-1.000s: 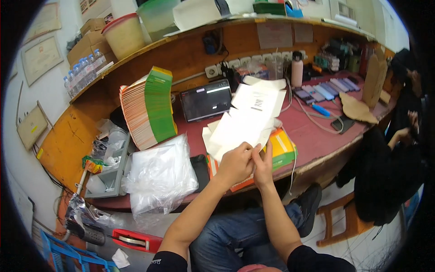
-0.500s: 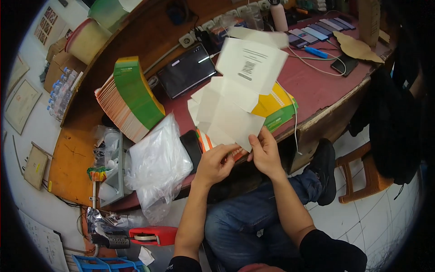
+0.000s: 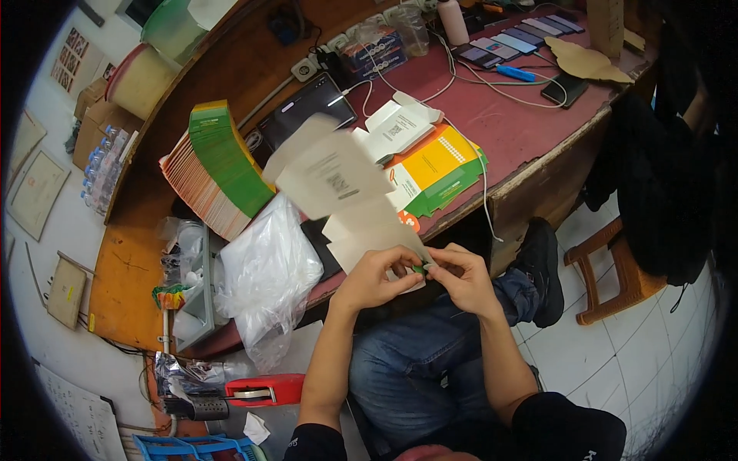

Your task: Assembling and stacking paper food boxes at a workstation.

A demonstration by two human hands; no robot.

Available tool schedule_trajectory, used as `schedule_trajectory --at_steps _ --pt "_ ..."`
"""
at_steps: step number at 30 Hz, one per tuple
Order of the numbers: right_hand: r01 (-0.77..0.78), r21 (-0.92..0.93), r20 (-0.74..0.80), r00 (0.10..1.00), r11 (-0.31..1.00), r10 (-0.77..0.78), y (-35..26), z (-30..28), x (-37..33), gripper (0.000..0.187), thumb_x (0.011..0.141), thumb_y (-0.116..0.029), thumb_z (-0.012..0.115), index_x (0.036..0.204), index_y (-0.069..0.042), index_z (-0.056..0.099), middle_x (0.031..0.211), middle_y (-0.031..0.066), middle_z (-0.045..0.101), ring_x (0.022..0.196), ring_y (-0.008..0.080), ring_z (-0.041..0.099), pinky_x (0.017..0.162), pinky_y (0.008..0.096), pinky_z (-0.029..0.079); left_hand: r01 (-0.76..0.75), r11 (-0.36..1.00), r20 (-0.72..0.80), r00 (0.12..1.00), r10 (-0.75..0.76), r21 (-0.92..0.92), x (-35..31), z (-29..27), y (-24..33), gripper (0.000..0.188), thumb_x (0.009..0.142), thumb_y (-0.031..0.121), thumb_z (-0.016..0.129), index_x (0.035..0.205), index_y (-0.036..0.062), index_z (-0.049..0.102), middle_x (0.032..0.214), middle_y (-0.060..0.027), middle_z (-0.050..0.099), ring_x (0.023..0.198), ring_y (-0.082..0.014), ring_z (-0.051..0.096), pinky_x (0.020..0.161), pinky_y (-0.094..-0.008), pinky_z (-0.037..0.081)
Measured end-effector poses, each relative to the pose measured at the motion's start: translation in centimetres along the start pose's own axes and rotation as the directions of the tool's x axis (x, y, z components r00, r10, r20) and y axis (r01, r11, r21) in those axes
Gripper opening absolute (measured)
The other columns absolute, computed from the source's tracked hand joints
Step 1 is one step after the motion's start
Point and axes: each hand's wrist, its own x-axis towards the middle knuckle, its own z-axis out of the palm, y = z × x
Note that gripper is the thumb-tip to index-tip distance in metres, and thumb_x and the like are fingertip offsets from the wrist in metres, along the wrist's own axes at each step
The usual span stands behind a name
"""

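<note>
An unfolded white-grey carton blank (image 3: 369,223) is in both my hands, its plain and printed inner side up. Its far flap leans left over the desk and is blurred. My left hand (image 3: 380,278) pinches the carton's near edge, thumb and fingers bent round it. At the same edge, just to the right, my right hand (image 3: 465,278) grips with thumb and forefinger, and a bit of green shows between the hands. Past the carton lies a pile of yellow-green flat cartons (image 3: 442,173), with a white opened one (image 3: 400,127) lying at its far left.
A fanned stack of green-edged cartons (image 3: 227,161) and a clear plastic bag bundle (image 3: 269,269) sit to the left. Behind are a black tablet (image 3: 307,104), a row of phones (image 3: 523,40) and loose white cables. A red tape dispenser (image 3: 265,390) lies lower left.
The carton in my hands has swung left, uncovering the yellow-green pile and the white carton on it. My hands have drawn slightly nearer and closer together at its edge.
</note>
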Motion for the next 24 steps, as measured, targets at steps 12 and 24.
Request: schedule_trajectory --at_steps 12,24 --pt "-0.067 0.232 -0.073 0.994 0.970 0.087 0.7 0.8 -0.6 0.021 0.089 -0.002 0.065 0.109 0.003 0.067 0.089 0.0055 0.070 0.079 0.0084 0.064 0.074 0.0232 0.051 -0.015 1.000 0.015 1.000 0.015 0.026 0.5 0.6 0.3 0.022 0.080 0.009 0.078 0.095 0.0006 0.064 0.089 -0.0078 0.069 0.078 -0.0146 0.065 0.073 -0.0278 0.052" --pt "0.381 -0.048 -0.079 0.920 0.923 -0.384 -1.3 2.9 0.3 0.048 0.089 -0.012 0.065 0.134 -0.001 0.053 0.142 0.0188 0.040 0.131 0.0315 0.042 0.109 0.0395 0.033 -0.292 0.929 -0.245 0.941 0.235 -0.228 0.5 1.7 -0.8 0.049 0.077 0.023 0.081 0.116 -0.0008 0.063 0.114 -0.0131 0.057 0.109 -0.0267 0.056 0.098 -0.0377 0.042"
